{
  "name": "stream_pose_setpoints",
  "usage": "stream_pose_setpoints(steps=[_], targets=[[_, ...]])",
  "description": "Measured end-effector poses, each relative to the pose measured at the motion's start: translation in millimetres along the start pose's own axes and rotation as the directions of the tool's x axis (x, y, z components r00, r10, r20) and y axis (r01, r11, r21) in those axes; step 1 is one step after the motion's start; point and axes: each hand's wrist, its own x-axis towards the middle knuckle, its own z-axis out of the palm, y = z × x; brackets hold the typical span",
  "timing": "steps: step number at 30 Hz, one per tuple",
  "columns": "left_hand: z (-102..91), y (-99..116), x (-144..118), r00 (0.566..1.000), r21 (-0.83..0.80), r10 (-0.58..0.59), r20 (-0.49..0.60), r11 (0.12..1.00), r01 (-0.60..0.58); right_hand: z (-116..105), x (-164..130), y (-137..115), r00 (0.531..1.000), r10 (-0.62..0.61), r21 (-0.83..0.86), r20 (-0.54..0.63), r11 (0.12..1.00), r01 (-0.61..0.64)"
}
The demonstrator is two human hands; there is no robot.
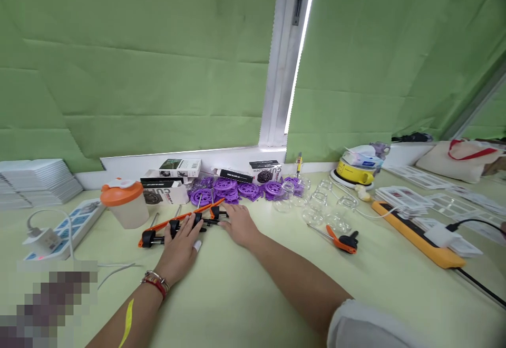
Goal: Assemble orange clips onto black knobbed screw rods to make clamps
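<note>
Several orange-and-black tools with metal rods (147, 239) lie together on the table; their exact kind is unclear. My left hand (181, 250) rests over their black parts, palm down with its fingers stretched out. Beside it, my right hand (239, 226) touches the right end of the same group, fingers extended and thumb apart. Part of the tools is hidden under both hands. A similar orange-and-black tool with a metal rod (343, 240) lies apart on the right. Behind my hands is a pile of purple plastic discs (225, 187).
Clear glass-like pieces (316, 211) stand right of the pile. Cup holder boxes (169, 192) line the wall. An orange-lidded cup (128, 208) and a white power strip (79, 226) are left; an orange power strip (419, 237) and a yellow pot (353, 173) are right.
</note>
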Motion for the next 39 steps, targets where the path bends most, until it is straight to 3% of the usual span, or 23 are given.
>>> stream_pose_setpoints(steps=[4, 9, 12, 14, 17, 24, 31, 35, 39], targets=[[-0.7, 0, 1, 1.0, 0.009, -0.005, 0.015, 1.0, 0.005, -44, -65, 35, 0.998, 0.02, -0.175, -0.056, 0.984, -0.029], [0.5, 1, 2, 1.0, 0.006, -0.018, 0.01, 1.0, 0.018, -103, -164, 93, 0.951, 0.199, -0.454, -0.235, 0.843, -0.289], [1.1, 2, 2, 1.0, 0.007, -0.018, -0.004, 1.0, 0.018, -125, -206, 123, 0.922, 0.244, -0.547, -0.301, 0.748, -0.376], [1.4, 2, 2, 1.0, 0.009, -0.022, -0.014, 1.0, 0.022, -131, -221, 138, 0.935, 0.252, -0.57, -0.249, 0.743, -0.351], [1.4, 3, 0, 0.999, 0.018, -0.03, -0.021, 0.999, 0.03, -131, -230, 148, 0.955, 0.254, -0.573, -0.154, 0.764, -0.296], [-2.5, 4, -3, 0.998, 0.014, 0.0, -0.065, 1.0, 0.001, -137, -227, 145, 0.98, 0.19, -0.542, 0.052, 0.83, -0.132], [-14.3, 5, -3, 0.955, -0.057, 0.022, -0.295, 0.998, -0.04, -145, -220, 149, 0.989, 0.122, -0.547, 0.079, 0.835, -0.059], [-19.0, 8, -5, 0.91, -0.085, 0.048, -0.412, 0.992, -0.091, -150, -211, 128, 0.989, 0.07, -0.506, 0.126, 0.863, 0.003], [-23.6, 13, -5, 0.877, -0.076, 0.05, -0.477, 0.992, -0.098, -140, -192, 82, 0.992, -0.055, -0.463, 0.117, 0.88, 0.103]])
